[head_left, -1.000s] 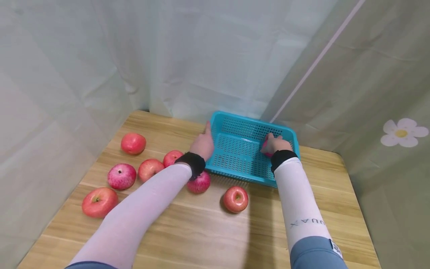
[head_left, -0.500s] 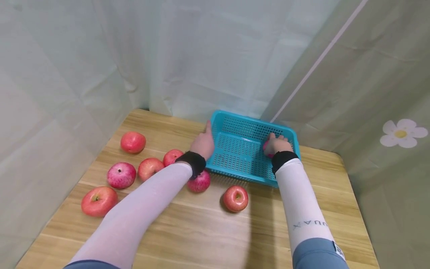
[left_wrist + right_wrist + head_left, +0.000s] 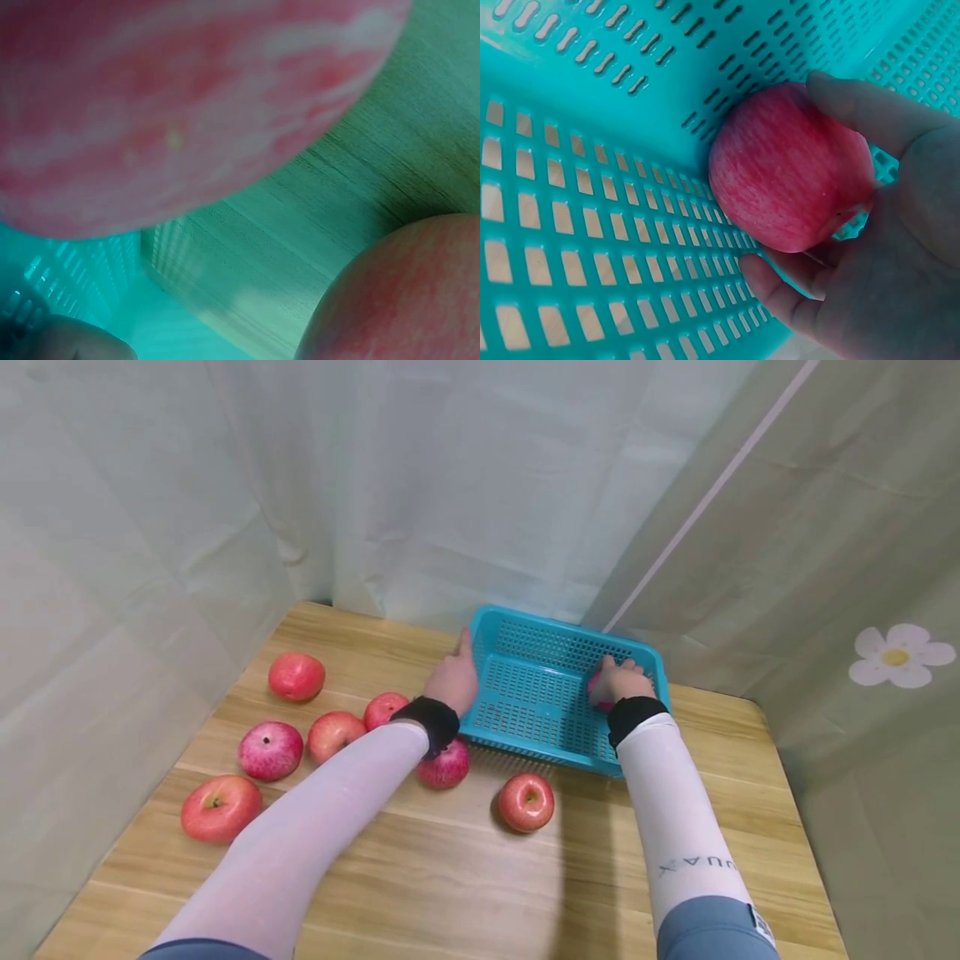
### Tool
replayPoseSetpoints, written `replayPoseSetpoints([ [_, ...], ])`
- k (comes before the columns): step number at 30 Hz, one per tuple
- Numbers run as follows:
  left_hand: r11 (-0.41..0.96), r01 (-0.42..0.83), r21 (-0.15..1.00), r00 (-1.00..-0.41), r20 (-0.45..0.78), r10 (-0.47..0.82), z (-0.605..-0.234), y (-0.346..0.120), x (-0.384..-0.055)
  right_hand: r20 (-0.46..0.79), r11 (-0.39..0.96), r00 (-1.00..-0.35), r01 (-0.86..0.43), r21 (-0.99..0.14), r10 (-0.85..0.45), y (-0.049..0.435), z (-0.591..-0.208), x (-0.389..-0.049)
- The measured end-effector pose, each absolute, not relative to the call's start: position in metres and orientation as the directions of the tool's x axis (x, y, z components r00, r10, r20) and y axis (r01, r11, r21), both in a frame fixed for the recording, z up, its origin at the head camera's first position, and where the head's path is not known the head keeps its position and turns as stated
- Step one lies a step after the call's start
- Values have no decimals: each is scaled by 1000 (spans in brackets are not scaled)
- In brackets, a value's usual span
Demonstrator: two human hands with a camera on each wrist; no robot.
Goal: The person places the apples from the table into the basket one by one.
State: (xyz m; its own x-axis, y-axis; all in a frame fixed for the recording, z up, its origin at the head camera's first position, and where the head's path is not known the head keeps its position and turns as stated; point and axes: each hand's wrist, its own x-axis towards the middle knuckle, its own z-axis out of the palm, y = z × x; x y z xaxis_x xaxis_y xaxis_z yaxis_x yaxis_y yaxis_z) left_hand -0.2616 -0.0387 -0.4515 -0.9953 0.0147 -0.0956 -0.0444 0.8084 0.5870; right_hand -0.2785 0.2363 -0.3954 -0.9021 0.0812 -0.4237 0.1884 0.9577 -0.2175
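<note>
A blue plastic basket (image 3: pixel 525 697) with slotted walls stands at the back of the wooden table. My left hand (image 3: pixel 452 683) grips its left rim, the index finger stretched along the edge; most of that hand's fingertips are hidden. Inside the basket, at the right end, my right hand (image 3: pixel 620 682) holds a red apple (image 3: pixel 787 169). The right wrist view shows the thumb on top of this apple and fingers curled beneath it, close against the slotted wall. A dark pink apple (image 3: pixel 444 766) lies under the left wrist, outside the basket.
One red apple (image 3: pixel 527 802) sits in front of the basket. Several more apples lie on the left, among them a mottled pink one (image 3: pixel 271 750) and a large red one (image 3: pixel 221 809). Pale curtains (image 3: pixel 480 485) hang behind the table (image 3: pixel 450 893) and along both sides.
My right hand has shifted slightly to the right with the apple inside the basket, then stays almost still. The left hand keeps its place on the rim.
</note>
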Motion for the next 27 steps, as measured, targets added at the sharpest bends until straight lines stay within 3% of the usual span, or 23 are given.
replayPoseSetpoints([
  [14, 821, -22, 571, -998, -66, 19, -457, -38, -263, -441, 961, -895, 173, -216, 62, 242, -390, -280],
  [27, 826, -27, 563, -996, -81, 23, -456, -40, -265, -474, 962, -878, 64, -265, -72, 239, -359, -279],
])
